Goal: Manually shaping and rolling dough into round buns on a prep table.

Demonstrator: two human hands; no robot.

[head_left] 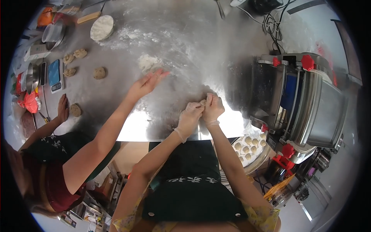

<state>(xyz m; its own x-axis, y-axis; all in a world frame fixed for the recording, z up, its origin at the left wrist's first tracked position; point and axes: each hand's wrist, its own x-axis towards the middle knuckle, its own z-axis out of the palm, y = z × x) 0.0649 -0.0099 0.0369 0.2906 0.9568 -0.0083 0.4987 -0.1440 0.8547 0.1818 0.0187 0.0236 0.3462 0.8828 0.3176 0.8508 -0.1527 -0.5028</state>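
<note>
Gloved left hand (190, 116), right hand (211, 109) pinch dough piece (203, 102); orange packet (45, 16) far-left.

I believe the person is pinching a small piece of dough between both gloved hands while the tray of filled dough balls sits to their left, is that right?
Not quite: the tray of filled dough balls sits to the person's right, below the table edge beside the metal machine, as the head view shows. Both gloved hands, left hand and right hand, do pinch the piece of dough.

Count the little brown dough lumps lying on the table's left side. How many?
5: two side by side at the top, dough lump and; one below them; one farther right; one by a co-worker's hand. Others may be hidden.
</note>
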